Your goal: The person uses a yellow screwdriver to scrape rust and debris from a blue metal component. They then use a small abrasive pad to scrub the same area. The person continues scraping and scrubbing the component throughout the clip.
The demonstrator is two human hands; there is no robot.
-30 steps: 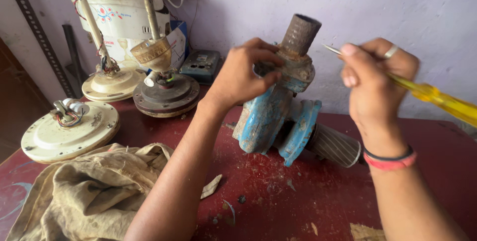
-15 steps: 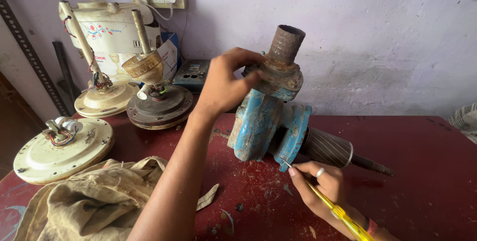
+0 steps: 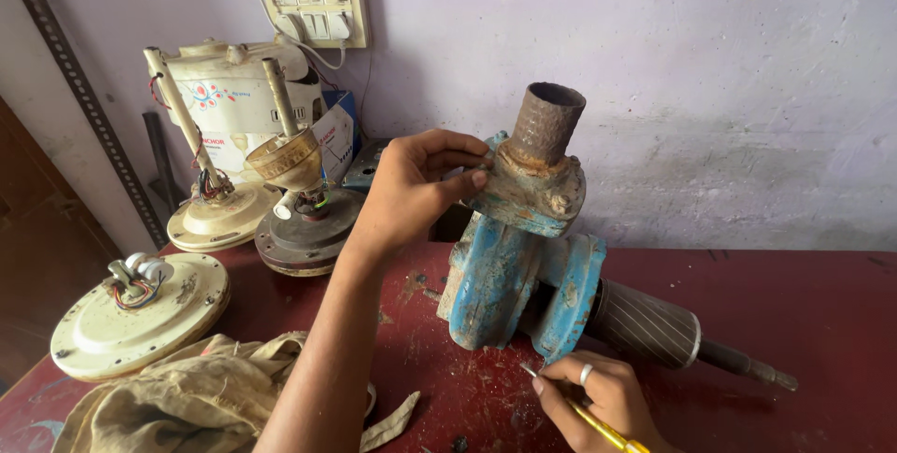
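Observation:
A worn blue water pump body (image 3: pixel 509 276) stands on the red table (image 3: pixel 804 322), with a rusty pipe stub (image 3: pixel 547 126) rising from its top flange and a ribbed grey rotor with a shaft (image 3: pixel 654 327) sticking out to the right. My left hand (image 3: pixel 420 182) grips the edge of the top flange. My right hand (image 3: pixel 598 397), with a ring on one finger, holds a yellow-handled screwdriver (image 3: pixel 589 416) low at the pump's base, its tip pointing at the blue casing.
Three cream and brown ceiling-fan motors (image 3: pixel 140 313) (image 3: pixel 220 215) (image 3: pixel 304 229) sit at the left. A dirty cloth (image 3: pixel 187 397) lies at the front left. A switchboard (image 3: pixel 313 0) hangs on the purple wall, above a cream box (image 3: pixel 234 98).
My right hand has dropped with the screwdriver from beside the pipe stub down to the base of the pump. My left hand has stayed on the top flange.

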